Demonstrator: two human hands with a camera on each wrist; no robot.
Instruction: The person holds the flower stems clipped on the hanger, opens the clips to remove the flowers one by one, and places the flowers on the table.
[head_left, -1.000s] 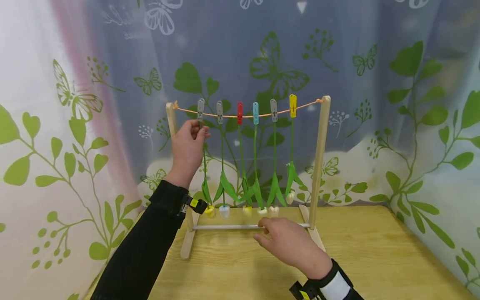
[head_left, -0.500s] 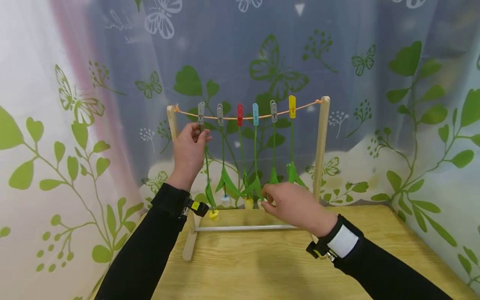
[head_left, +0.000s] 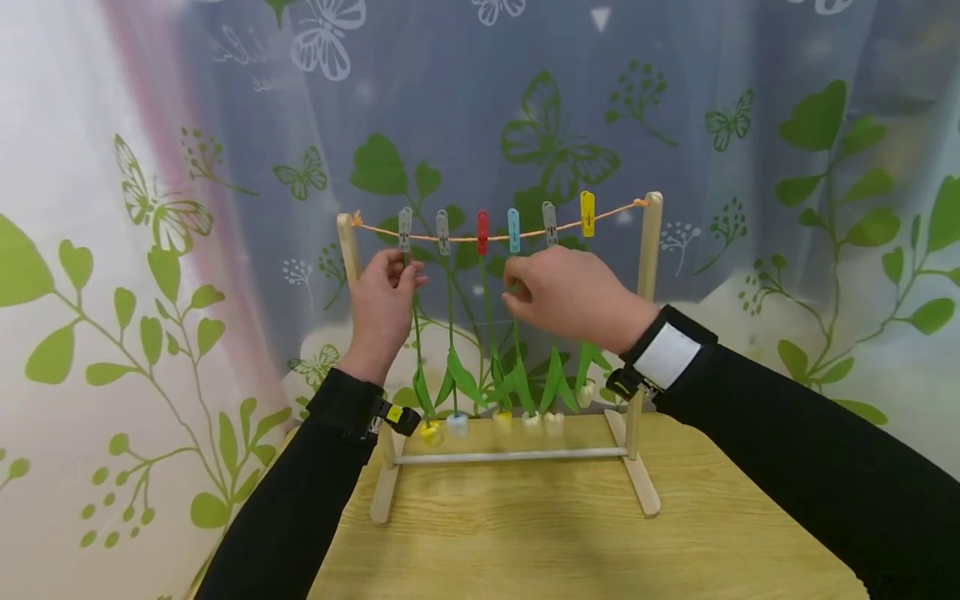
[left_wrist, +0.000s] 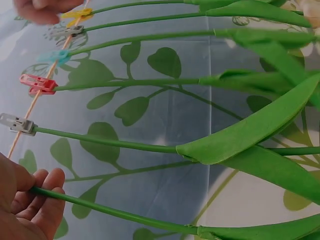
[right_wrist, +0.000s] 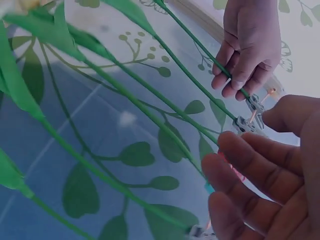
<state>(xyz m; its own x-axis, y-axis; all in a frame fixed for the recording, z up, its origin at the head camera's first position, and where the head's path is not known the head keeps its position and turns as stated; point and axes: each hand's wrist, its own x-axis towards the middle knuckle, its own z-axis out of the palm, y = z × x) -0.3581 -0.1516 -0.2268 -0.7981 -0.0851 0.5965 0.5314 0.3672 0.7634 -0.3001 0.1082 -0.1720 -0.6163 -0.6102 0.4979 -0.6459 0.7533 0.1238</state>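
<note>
My left hand pinches the green stem of the leftmost artificial tulip, right under a grey clothespin. That tulip hangs upside down, its yellow bloom lowest. My right hand is raised near the light blue clothespin and covers parts of the stems behind it. Its fingers are loosely bent and grip nothing in the right wrist view. More tulips hang from a second grey clothespin, a red clothespin, another grey one and a yellow clothespin.
An orange string runs between two wooden posts of a stand. A white rod joins them low down. The stand is on a wood-grain table, with a leaf-and-butterfly curtain behind and at the sides.
My right hand has risen from low by the rod, past the blooms, up to the clothespins. The left hand keeps its pinch on the leftmost stem, nearly still.
</note>
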